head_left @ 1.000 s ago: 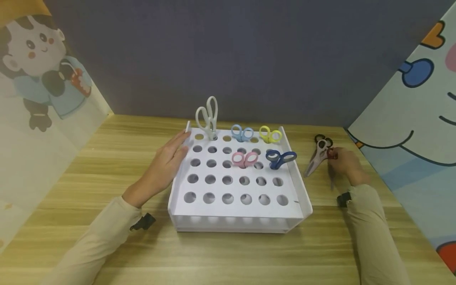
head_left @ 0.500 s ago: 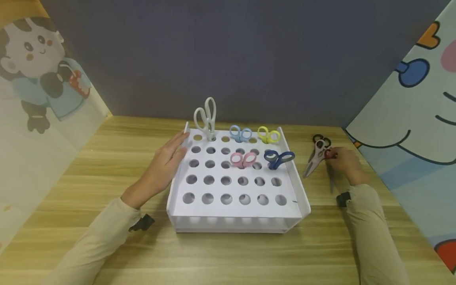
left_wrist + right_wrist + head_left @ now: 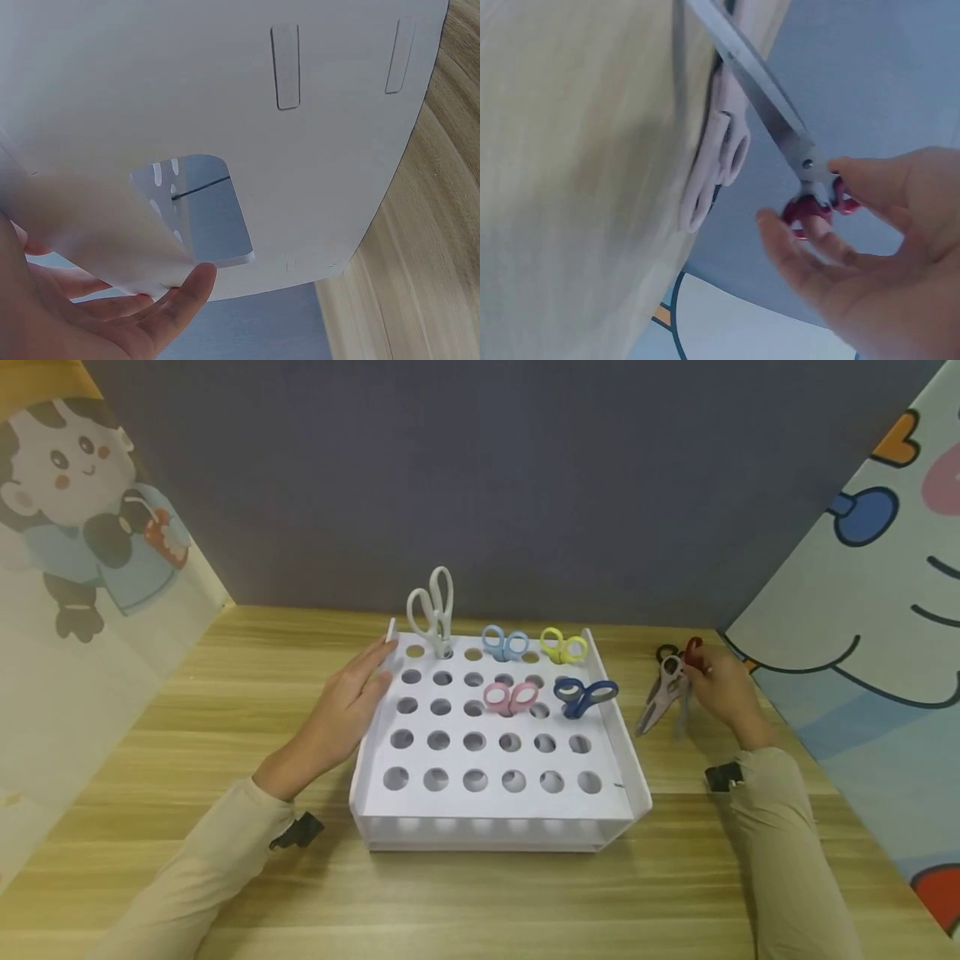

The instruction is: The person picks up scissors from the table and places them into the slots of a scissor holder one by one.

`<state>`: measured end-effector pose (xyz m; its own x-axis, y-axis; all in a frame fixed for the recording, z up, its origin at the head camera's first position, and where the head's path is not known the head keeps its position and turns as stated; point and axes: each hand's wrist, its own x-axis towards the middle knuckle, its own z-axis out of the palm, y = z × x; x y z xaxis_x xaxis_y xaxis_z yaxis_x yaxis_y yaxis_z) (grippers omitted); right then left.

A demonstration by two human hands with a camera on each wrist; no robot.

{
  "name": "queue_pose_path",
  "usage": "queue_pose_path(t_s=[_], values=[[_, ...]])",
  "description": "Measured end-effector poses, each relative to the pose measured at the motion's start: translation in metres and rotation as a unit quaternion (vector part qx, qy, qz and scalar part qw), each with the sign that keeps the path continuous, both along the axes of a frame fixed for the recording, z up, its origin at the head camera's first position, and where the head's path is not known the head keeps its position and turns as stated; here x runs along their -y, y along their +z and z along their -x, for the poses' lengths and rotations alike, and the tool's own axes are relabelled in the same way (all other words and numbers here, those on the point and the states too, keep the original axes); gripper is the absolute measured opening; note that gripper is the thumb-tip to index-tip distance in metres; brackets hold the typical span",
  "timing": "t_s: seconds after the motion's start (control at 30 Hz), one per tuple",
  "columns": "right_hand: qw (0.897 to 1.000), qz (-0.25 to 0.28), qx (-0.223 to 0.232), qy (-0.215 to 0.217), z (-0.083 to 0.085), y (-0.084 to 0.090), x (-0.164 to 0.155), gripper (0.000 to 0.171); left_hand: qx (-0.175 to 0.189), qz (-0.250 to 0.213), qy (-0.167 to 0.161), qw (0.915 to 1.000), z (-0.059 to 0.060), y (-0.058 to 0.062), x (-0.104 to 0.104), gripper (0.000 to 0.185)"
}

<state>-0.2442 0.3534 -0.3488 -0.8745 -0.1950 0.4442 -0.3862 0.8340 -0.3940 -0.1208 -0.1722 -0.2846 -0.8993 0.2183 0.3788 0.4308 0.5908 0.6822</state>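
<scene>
My right hand point(image 3: 701, 675) pinches the red handle of a pair of scissors point(image 3: 693, 651) and holds it just off the table with the blade hanging down. In the right wrist view the fingers point(image 3: 838, 171) clasp the red scissors point(image 3: 810, 204) at the handle rings. A pale grey pair point(image 3: 663, 692) lies on the wood right beside them, partly over a black-handled pair point(image 3: 665, 651). My left hand point(image 3: 366, 681) rests with straight fingers against the left wall of the white holed rack point(image 3: 495, 760). In the left wrist view my left hand point(image 3: 161, 304) lies under the rack's wall point(image 3: 300, 112).
White scissors point(image 3: 432, 606), light blue point(image 3: 507, 642), yellow point(image 3: 564, 645), pink point(image 3: 512, 696) and dark blue point(image 3: 585, 695) pairs stand in the rack's back rows. The wooden table point(image 3: 225, 710) is fenced by a grey back wall and cartoon side panels point(image 3: 862, 610).
My right hand has raised the red-handled scissors from the table, handle up and blade down. The left hand and the rack have stayed put.
</scene>
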Motion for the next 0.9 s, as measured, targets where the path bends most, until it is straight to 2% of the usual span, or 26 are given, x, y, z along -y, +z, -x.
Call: queue_pose_path(t_s=[0.17,0.33,0.53,0.9], values=[[0.999,0.025,-0.024,-0.014,-0.003,0.012,0.007,0.016,-0.001,0.000,0.002,1.0000,0.000,0.000,0.000,0.047],[0.998,0.043,-0.033,-0.008,-0.008,0.024,0.014,0.015,0.001,-0.002,0.002,1.0000,-0.001,0.000,0.000,0.047],[0.998,0.039,-0.055,-0.001,-0.011,0.035,0.020,0.016,-0.006,-0.001,0.001,1.0000,0.000,-0.001,0.000,0.047],[0.998,0.044,-0.043,0.000,-0.020,0.049,0.031,0.019,-0.011,-0.005,-0.001,0.9999,0.002,-0.003,0.001,0.046]])
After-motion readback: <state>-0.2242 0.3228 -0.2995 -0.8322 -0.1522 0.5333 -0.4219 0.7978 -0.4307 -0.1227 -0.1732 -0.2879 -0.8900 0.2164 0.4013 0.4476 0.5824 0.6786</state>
